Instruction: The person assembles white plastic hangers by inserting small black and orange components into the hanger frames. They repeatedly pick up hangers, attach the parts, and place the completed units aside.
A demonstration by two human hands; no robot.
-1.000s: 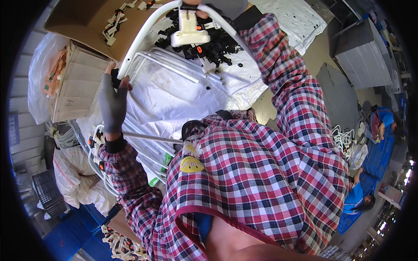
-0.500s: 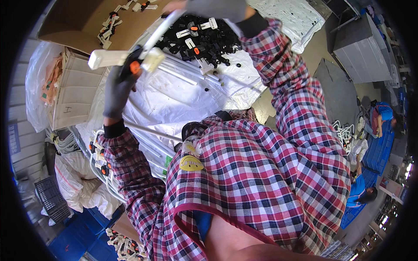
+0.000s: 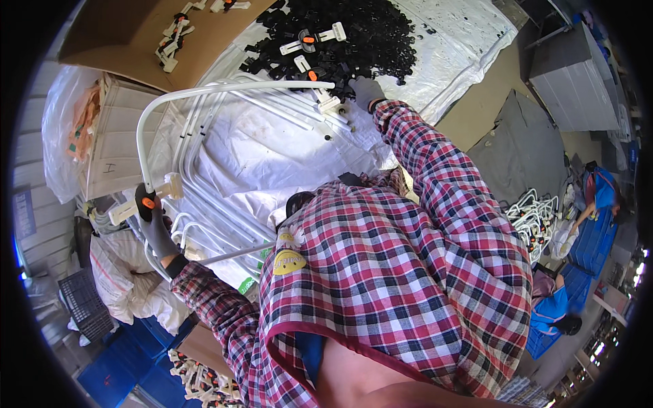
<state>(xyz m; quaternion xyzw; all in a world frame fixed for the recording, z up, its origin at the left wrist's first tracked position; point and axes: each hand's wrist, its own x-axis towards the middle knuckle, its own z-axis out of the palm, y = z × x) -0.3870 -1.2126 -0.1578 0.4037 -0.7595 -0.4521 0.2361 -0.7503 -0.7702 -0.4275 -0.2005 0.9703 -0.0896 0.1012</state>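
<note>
My gloved left hand (image 3: pixel 158 231) is closed around the black clamp with an orange button (image 3: pixel 146 202) at the lower end of a bent white tube (image 3: pixel 141 129). Cream plastic arms (image 3: pixel 170 188) stick out from both sides of that clamp. The tube curves up and across to the right, and its far end stops just short of my right hand. My gloved right hand (image 3: pixel 367 91) is at the near edge of a heap of small black plastic parts (image 3: pixel 381 41). Its fingers are drawn together there; what they hold, if anything, is too small to make out.
Two cream-and-black clamps (image 3: pixel 308 41) lie on the heap. More white tubes (image 3: pixel 204 170) rest on the white sheet (image 3: pixel 272 153). A cardboard box (image 3: pixel 122 41) with clamps stands at the far left, beside a pale crate (image 3: pixel 122 146). People in blue work at the right.
My left hand has come down and left with the clamp and tube. My right hand has left the raised tube and lowered to the black heap. The tube now arches across the sheet.
</note>
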